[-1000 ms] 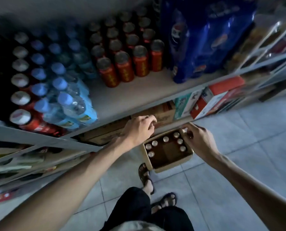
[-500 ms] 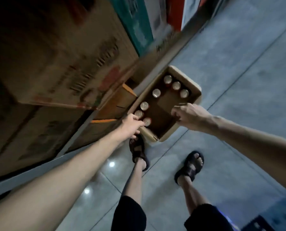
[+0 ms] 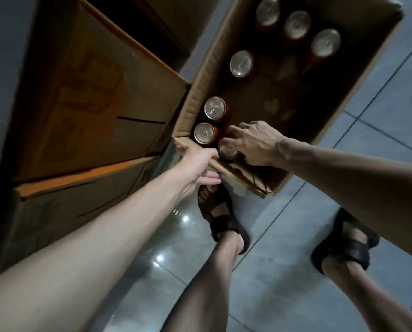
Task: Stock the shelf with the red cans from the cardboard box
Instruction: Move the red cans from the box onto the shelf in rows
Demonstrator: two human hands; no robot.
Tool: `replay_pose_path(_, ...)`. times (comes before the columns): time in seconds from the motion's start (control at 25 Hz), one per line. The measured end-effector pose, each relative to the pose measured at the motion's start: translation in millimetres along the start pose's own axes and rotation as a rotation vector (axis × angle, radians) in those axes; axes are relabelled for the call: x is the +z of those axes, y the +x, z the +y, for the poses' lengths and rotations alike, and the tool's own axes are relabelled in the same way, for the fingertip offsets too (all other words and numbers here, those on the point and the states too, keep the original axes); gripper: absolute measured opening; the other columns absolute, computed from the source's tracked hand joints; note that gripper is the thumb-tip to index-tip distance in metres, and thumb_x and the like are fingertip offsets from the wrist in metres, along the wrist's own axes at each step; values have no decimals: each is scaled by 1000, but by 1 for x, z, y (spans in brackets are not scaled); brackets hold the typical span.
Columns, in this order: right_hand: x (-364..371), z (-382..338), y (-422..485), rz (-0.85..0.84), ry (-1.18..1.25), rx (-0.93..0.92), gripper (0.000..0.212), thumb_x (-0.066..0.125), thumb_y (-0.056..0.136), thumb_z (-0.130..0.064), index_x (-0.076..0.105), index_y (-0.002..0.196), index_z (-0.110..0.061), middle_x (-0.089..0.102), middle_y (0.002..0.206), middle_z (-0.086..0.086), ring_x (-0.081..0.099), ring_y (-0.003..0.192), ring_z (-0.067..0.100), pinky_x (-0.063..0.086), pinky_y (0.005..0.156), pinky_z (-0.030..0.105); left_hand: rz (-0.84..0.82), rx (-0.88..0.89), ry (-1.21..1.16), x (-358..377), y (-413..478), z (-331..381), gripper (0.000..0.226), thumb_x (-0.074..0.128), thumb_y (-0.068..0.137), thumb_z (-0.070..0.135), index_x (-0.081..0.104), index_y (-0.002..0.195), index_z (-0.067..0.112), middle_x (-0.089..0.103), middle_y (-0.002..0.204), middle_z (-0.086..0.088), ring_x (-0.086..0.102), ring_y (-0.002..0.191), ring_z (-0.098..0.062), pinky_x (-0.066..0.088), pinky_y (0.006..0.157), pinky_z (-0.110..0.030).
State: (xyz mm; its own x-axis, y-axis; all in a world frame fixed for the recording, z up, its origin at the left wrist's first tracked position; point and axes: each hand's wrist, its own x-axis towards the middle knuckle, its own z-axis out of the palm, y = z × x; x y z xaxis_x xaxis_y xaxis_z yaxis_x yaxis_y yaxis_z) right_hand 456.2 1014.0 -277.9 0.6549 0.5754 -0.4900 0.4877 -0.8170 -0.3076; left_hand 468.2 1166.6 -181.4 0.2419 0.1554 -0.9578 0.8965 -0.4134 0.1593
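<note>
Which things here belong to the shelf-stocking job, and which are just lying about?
Part of the job: cardboard box; red cans inside it; left hand holding its corner; right hand over the nearest can.
Not part of it: closed cartons alongside; tiled floor; the person's sandals.
</note>
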Motion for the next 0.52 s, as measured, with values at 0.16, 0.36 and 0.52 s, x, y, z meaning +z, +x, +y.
replay_pose_path(0.16,19,-13,17,52,-63,-51,47,34,96,-25,33,143,-24,49,127,8,61,101,28,48,66,35,-33,5,40,-1,6,-3,41,56,90,8,42,128,5,55,106,-11,69,94,-38,61,77,-45)
replay_pose_path(0.36,17,-21,10,130,262,269,52,60,86,-19,40,133,-15,54,116,12,66,90,35,49,66,38,-18,-15,15,-6,-6,3,33,60,89,11,48,119,5,53,102,-8,69,96,-39,59,83,-48)
replay_pose_path(0.52,-26,-11,-41,308,874,688,66,77,66,-49,52,121,-21,62,102,3,61,87,25,49,74,36,180,109,183,-10,-39,15,41,67,82,15,50,119,12,59,110,-9,62,110,-33,53,87,-37)
